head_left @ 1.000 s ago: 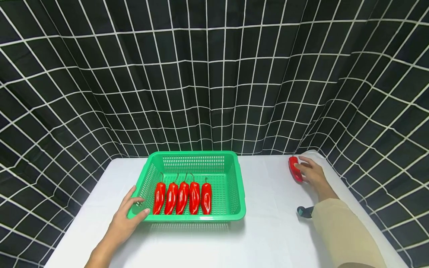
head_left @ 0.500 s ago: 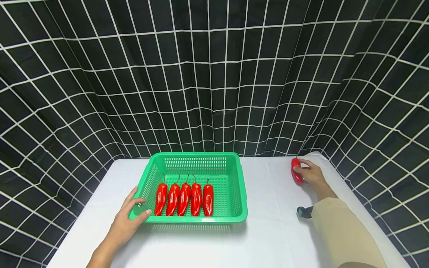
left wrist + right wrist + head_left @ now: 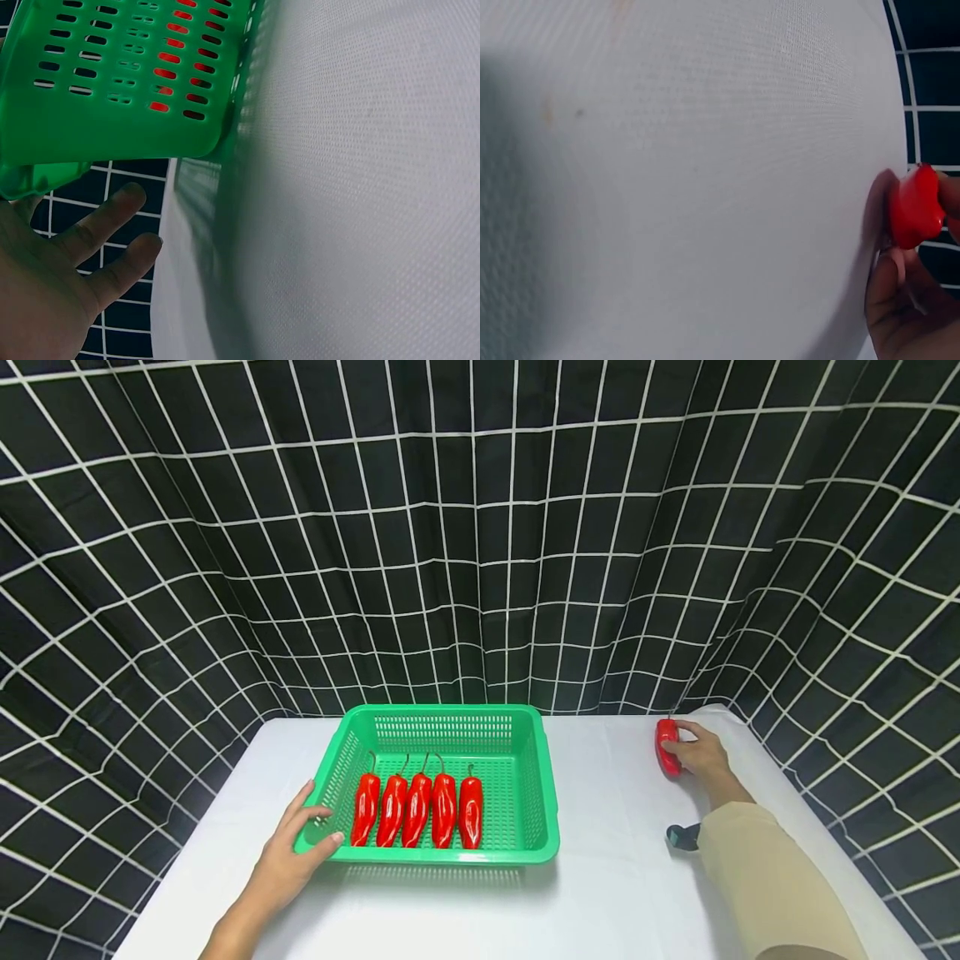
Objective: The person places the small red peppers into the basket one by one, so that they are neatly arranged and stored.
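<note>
At the table's far right, my right hand (image 3: 703, 752) pinches a glossy red chili pepper (image 3: 667, 748) from its right side, thumb over it. The right wrist view shows this chili pepper (image 3: 916, 207) end-on between the fingertips, close to the white cloth. A green plastic basket (image 3: 536, 855) stands left of centre, holding several red chili peppers (image 3: 417, 810) in a row, stems pointing away. My left hand (image 3: 285, 860) rests at the basket's near left corner, thumb and forefinger over the rim. Two of its outer fingers stretch straight below the basket wall in the left wrist view.
White cloth (image 3: 600, 877) covers the table. Black curtains with a white grid (image 3: 480, 527) rise behind it and along both sides. A small dark device (image 3: 682, 837) sticks out beside my right sleeve (image 3: 772, 877).
My right fingers have closed in on the lone chili pepper and now pinch it. The whole head view has shifted slightly; the left hand stays at the basket's corner.
</note>
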Action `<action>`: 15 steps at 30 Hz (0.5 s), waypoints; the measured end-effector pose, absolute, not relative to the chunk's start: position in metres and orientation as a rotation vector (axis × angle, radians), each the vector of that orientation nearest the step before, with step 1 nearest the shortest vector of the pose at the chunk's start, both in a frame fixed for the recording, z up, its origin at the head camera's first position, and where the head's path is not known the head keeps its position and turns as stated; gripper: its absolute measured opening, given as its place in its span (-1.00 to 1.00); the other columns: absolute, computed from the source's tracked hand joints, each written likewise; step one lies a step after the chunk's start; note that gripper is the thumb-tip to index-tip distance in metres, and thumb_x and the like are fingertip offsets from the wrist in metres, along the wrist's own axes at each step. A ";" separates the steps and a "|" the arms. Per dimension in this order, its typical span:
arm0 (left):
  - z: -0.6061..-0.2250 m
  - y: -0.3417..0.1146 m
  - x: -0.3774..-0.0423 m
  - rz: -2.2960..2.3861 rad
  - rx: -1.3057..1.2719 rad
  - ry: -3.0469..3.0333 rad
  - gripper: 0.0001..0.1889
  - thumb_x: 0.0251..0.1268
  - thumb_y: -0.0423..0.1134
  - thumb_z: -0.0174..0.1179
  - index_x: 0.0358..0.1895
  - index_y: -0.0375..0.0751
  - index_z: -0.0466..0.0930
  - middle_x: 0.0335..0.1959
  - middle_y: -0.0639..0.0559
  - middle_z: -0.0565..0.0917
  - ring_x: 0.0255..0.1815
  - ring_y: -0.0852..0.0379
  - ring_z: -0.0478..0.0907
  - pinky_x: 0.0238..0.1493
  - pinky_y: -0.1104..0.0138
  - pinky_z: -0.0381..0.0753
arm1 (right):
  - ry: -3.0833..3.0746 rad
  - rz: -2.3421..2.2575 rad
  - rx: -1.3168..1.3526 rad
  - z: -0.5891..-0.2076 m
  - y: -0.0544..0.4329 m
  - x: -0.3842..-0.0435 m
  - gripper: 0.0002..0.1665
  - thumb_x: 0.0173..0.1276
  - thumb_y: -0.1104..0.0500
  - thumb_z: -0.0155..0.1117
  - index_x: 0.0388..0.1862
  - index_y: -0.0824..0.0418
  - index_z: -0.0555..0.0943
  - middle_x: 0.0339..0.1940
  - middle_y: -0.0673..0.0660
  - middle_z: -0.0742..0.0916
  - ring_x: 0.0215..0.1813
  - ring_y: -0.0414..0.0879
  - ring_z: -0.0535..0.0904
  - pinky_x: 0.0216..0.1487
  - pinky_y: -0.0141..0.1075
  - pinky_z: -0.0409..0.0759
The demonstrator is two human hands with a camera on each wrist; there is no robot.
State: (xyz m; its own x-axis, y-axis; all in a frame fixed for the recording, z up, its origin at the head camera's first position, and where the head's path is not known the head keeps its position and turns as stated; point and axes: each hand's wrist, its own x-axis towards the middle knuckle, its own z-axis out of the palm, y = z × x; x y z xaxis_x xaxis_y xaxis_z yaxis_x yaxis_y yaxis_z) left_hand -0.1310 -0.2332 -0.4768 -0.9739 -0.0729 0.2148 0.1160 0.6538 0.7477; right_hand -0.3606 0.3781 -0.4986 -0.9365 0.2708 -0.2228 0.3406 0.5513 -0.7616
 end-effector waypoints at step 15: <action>-0.477 -0.232 -0.131 -1.217 -0.049 -2.631 -0.66 0.24 -0.12 0.31 0.02 -0.16 0.53 0.52 -0.05 0.04 0.45 -0.34 -0.02 0.15 -0.41 0.08 | 2.657 -1.414 0.570 -0.499 0.375 -0.363 -0.12 0.34 0.19 0.22 0.55 0.12 0.04 0.36 0.55 0.21 0.31 0.45 0.20 0.11 0.12 0.48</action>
